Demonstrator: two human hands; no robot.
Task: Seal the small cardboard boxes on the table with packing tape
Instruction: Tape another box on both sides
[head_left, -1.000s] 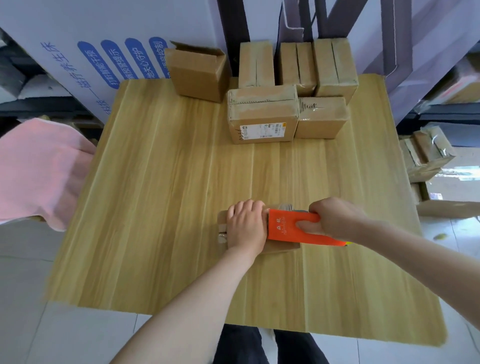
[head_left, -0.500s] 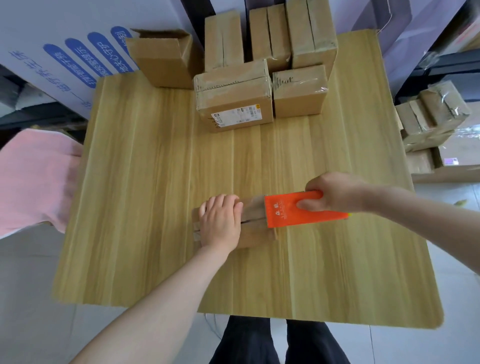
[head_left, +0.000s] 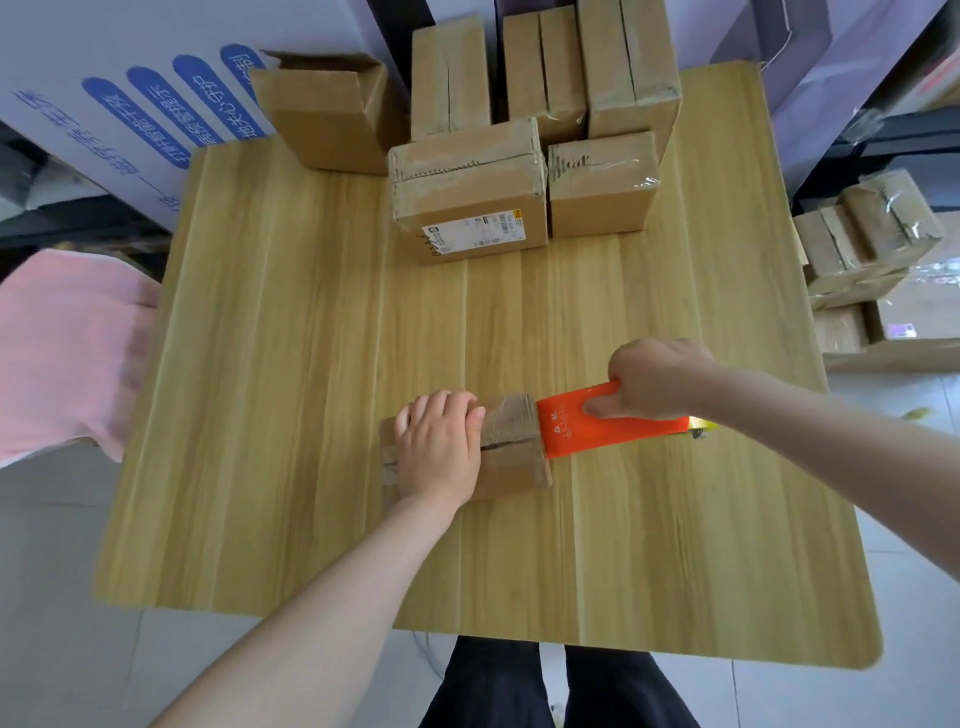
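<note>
Your right hand (head_left: 657, 376), clamped on the tape dispenser (head_left: 597, 428), has pulled it past the box's (head_left: 511, 457) right end. Your flat left hand (head_left: 439, 449) presses the box down; cutting likely follows.

Wooden table (head_left: 291, 415) under cardboard boxes (head_left: 470, 208)
</note>
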